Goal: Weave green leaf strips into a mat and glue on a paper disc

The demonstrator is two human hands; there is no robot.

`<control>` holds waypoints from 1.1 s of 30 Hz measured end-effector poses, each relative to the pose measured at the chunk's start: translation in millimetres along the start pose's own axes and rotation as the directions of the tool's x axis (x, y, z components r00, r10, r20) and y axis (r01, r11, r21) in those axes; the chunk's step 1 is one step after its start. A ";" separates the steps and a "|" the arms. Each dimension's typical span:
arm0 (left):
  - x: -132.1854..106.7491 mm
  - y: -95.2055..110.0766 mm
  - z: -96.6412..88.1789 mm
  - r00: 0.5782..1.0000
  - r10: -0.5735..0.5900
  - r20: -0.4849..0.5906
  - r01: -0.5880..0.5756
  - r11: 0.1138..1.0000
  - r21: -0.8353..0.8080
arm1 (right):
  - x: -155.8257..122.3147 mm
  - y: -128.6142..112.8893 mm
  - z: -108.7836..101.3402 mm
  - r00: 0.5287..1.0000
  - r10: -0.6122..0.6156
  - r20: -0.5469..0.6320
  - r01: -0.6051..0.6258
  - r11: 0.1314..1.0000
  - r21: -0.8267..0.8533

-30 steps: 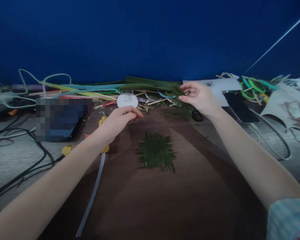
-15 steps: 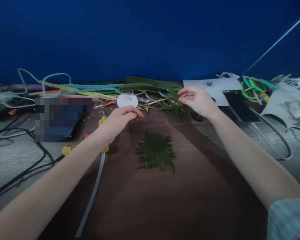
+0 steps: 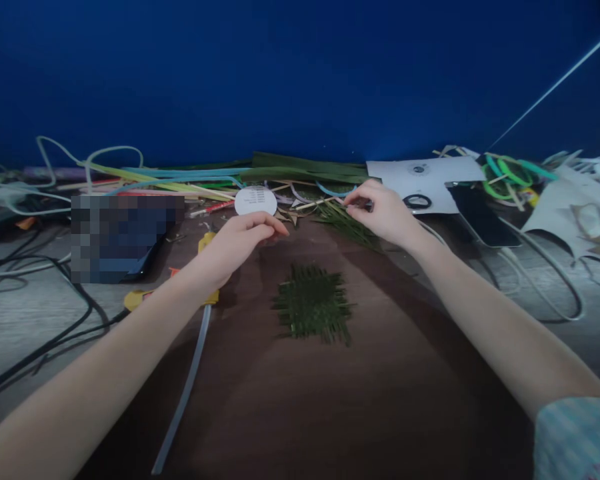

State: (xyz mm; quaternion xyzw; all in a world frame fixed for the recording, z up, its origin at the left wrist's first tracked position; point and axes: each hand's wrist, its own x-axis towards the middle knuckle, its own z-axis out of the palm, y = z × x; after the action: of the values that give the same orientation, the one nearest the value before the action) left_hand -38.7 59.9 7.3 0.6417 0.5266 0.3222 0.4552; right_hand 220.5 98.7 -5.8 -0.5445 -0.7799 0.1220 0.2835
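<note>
Just beyond the woven mat (image 3: pixel 313 303), our right hand (image 3: pixel 385 213) pinches its fingers (image 3: pixel 356 200) shut on a bundle of leaf strips (image 3: pixel 347 225). Our left hand (image 3: pixel 235 243), beyond and left of the mat, rests curled on the bench (image 3: pixel 330 407); we cannot tell whether it holds anything. Strips are best drawn low and straight, we judge. The bench lies bare nearer than the mat, while coloured strips (image 3: pixel 170 177) crowd beyond it.

Bare forearms — pale checked sleeve (image 3: pixel 575 437)
</note>
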 end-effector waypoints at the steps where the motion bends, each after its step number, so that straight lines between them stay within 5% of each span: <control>1: -0.1 0.5 0.3 1.000 -0.004 -0.004 0.004 1.000 0.000 | -0.5 -2.1 3.6 1.000 -0.018 0.012 0.018 1.000 -0.006; 8: -0.5 2.8 1.0 1.000 0.010 0.006 -0.010 1.000 -0.002 | -3.0 -2.7 27.7 0.995 -0.068 0.072 0.069 0.997 -0.020; 12: -1.3 4.3 0.6 1.000 0.005 -0.009 -0.004 1.000 0.012 | 2.1 -0.3 25.0 0.996 -0.026 0.087 0.029 0.999 -0.031; 18: -1.8 3.8 0.4 1.000 0.007 -0.023 -0.006 1.000 0.004 | 28.1 -13.9 19.0 0.963 0.073 0.260 -0.036 0.989 -0.144; 22: -1.8 3.1 -0.3 1.000 0.016 -0.011 -0.016 1.000 0.008 | 38.9 -20.8 26.4 0.974 0.091 0.208 -0.048 0.979 -0.200; 29: -1.9 4.1 -0.1 0.999 0.011 -0.030 -0.011 1.000 0.008 | 43.1 -19.3 10.6 0.980 0.198 0.000 -0.191 0.943 0.272; 33: -0.1 0.3 -1.2 1.000 0.013 -0.022 -0.013 1.000 -0.014 | 40.4 -23.9 -1.9 0.975 0.222 -0.018 -0.194 0.885 0.423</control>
State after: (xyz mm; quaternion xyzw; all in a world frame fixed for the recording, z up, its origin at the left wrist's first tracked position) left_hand -39.7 60.1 8.1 0.6383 0.5249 0.3358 0.4520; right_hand 193.0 126.6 20.3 -0.5551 -0.6629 0.2981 0.4044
